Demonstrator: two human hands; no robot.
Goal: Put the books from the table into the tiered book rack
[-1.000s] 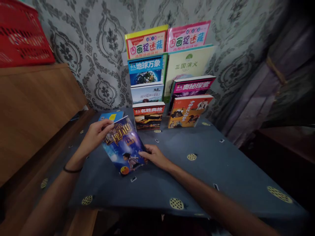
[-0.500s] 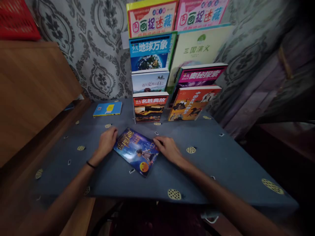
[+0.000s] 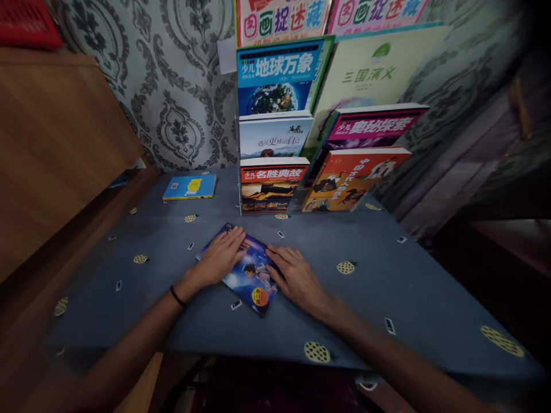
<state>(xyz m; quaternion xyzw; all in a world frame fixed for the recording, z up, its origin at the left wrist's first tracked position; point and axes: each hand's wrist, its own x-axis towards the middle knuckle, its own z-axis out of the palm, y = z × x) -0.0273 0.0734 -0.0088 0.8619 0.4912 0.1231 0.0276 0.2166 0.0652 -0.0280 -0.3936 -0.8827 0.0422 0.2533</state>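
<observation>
A blue and purple book [image 3: 252,281] lies at a slant on the table near its front, with a yellow-orange round mark at its lower corner. Across its upper left part my left hand [image 3: 222,255] rests flat, fingers stretched out, hiding much of the title. My right hand [image 3: 297,278] lies at the book's right edge, its fingers extended and the fingertips on the cover. Neither hand is wrapped round the book. A dark band circles my left wrist.
Several books stand in a tiered rack at the back, among them a red-topped book [image 3: 275,186] and an orange book [image 3: 355,180]. A thin blue book [image 3: 190,187] lies at the back left. The table [image 3: 172,321] has a grey-blue pineapple-print cover. A wooden cabinet [image 3: 60,149] stands left.
My left hand has moved right, from beside the book onto its cover, and its fingers have straightened. My right hand's fingers have spread over the book's right edge. The camera view has shifted slightly.
</observation>
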